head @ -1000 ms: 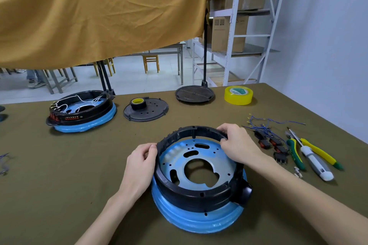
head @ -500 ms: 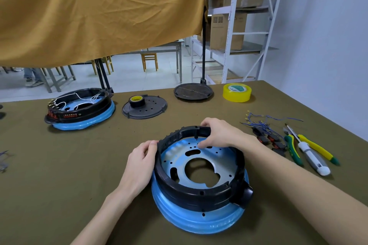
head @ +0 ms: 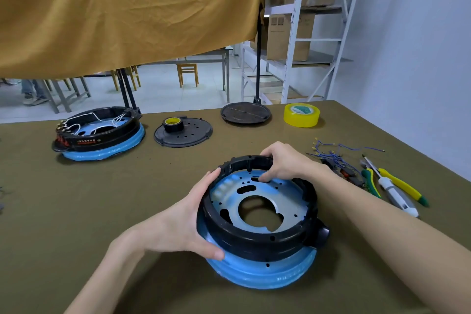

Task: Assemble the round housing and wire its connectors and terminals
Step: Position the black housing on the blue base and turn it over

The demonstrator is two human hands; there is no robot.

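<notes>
While the housing point(head: 257, 232) lay near the table's point(head: 102, 211) front edge, the left hand point(head: 178, 224) gripped its left side, fingers curled. The right hand point(head: 285, 160) curled over the far rim, fingertips inside.

Two housings point(head: 257, 224) point(head: 98, 134), two tape rolls point(head: 301, 115) point(head: 172, 123), two lids point(head: 183, 132) point(head: 246, 112).

left of housing point(head: 257, 227) – bare cloth | right – wires point(head: 331, 153), pliers point(head: 370, 182), screwdriver point(head: 392, 192) crowd
</notes>
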